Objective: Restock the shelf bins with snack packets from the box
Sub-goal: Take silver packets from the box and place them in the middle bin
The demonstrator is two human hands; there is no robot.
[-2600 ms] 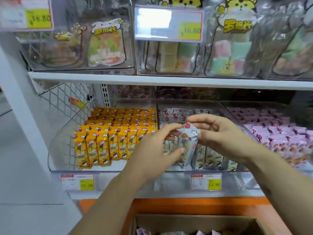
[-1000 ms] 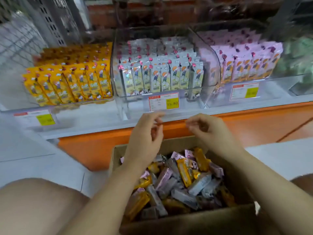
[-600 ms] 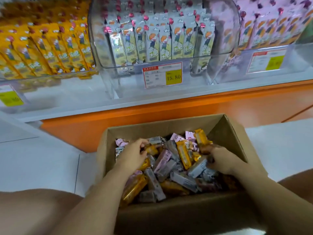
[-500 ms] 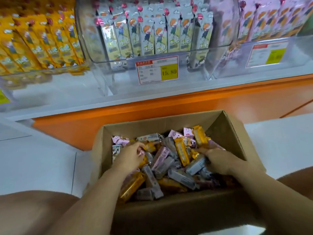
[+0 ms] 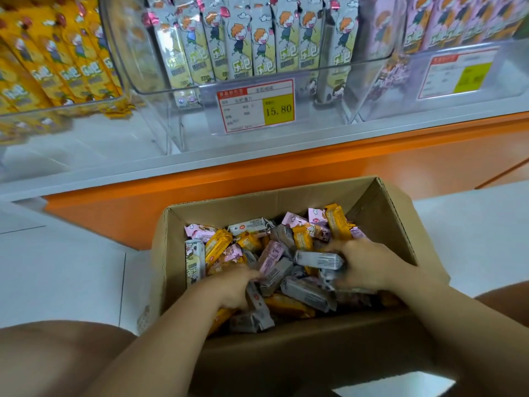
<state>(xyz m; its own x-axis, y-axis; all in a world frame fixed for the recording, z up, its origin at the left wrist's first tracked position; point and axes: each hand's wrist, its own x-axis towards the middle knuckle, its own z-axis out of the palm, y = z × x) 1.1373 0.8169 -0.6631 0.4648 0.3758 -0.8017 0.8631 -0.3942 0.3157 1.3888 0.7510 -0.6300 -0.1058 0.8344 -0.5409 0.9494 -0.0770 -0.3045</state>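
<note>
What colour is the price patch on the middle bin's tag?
Yellow, on the tag; head view shows it.

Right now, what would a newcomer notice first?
The cardboard box at bottom centre stands out, heaped with yellow, pink and grey snack packets, with the left hand and right hand buried among them. Above it, the middle bin of upright grey packets carries a 15.80 price tag.

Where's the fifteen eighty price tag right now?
In the head view, upper centre: the 15.80 price tag sits on the front of the clear middle bin of grey packets, above the cardboard box.
</note>
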